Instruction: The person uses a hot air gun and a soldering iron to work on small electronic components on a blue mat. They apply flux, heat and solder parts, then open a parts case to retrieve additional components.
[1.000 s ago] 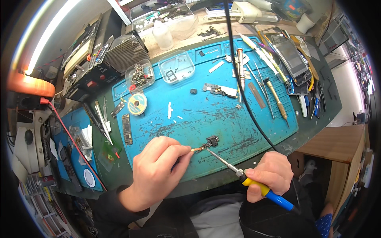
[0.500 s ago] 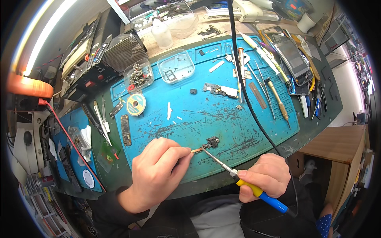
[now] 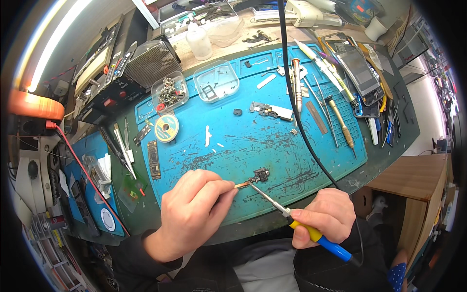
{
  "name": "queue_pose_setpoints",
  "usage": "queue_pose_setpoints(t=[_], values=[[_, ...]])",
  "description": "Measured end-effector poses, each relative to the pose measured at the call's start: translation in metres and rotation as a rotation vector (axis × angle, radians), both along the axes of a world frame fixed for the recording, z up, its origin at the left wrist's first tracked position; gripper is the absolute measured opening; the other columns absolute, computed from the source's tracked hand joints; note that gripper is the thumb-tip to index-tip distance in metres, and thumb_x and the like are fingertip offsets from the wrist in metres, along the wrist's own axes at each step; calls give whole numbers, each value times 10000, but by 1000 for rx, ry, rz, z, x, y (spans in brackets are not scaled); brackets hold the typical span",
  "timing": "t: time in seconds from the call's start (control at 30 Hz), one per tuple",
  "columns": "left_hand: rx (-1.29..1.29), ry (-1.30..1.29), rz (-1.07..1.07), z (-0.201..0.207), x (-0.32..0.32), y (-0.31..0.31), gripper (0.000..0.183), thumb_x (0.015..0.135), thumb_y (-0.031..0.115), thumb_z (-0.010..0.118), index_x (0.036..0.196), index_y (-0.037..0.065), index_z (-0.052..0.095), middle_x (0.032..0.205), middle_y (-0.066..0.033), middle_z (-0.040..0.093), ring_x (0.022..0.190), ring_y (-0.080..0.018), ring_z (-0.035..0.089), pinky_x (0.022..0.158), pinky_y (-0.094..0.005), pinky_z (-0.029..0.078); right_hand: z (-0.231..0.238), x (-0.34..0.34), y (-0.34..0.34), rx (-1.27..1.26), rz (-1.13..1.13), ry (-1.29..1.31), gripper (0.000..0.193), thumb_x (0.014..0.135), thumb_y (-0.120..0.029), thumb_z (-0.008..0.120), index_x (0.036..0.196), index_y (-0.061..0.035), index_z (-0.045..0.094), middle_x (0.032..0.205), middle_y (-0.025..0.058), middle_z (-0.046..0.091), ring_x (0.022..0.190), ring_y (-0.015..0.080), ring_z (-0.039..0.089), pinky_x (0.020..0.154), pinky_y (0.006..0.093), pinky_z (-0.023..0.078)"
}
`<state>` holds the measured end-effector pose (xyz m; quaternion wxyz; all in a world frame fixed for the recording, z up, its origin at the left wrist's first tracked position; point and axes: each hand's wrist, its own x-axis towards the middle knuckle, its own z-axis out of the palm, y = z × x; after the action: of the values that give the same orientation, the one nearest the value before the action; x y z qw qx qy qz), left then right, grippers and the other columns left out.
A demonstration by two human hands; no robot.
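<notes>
In my right hand (image 3: 327, 217) is a soldering iron (image 3: 318, 237) with a yellow and blue handle. Its metal shaft points up and left, and the tip touches or nearly touches the end of a thin copper-coloured flex strip (image 3: 242, 185). My left hand (image 3: 194, 209) pinches the strip's other end between thumb and fingers. Beyond the tip, a small black camera-like module (image 3: 261, 174) lies on the blue work mat (image 3: 233, 151); it seems joined to the strip, though the exact link is too small to make out.
A black cable (image 3: 306, 131) hangs across the mat toward my right hand. A solder wire spool (image 3: 166, 128), a tub of screws (image 3: 170, 92) and a clear tub (image 3: 215, 82) stand at the mat's far left. Tweezers, a screwdriver (image 3: 340, 126) and phone parts lie right. A circuit board (image 3: 153, 159) sits left.
Almost nothing differs. Both hands, the soldering iron and the strip hold nearly the same place; the black module has shifted very slightly.
</notes>
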<state>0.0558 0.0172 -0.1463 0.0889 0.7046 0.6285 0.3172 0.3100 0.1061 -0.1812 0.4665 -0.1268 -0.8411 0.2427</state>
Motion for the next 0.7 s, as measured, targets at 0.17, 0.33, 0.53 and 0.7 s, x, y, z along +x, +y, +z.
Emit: queue_pose_setpoints(t=[0.17,0.33,0.53,0.7], values=[[5,-5,5,-1,0,0,217,779,-42,899,924,34,758,872,-65,683,682,-185,637,559,-309,498,0,-1,0,-1,2,0,174,885,-122,750,974,23,788,618,-13,590,458,122,532,430,265,394],[10,-11,5,-1,1,1,217,778,-43,899,922,35,756,866,-64,682,681,-185,636,557,-310,496,-1,0,0,24,18,-7,176,878,-113,746,981,24,787,619,-14,586,458,122,523,432,266,390],[19,-9,4,0,1,0,218,774,-45,899,918,35,755,862,-66,683,689,-191,641,564,-315,499,3,1,0,3,23,-23,181,877,-116,745,987,21,789,627,-11,593,459,122,522,433,266,389],[-1,-9,5,-2,-1,0,219,773,-47,897,917,33,753,865,-69,684,703,-201,647,571,-322,504,-1,0,1,1,17,-13,188,882,-133,752,992,15,791,629,-9,600,460,121,526,434,264,393]])
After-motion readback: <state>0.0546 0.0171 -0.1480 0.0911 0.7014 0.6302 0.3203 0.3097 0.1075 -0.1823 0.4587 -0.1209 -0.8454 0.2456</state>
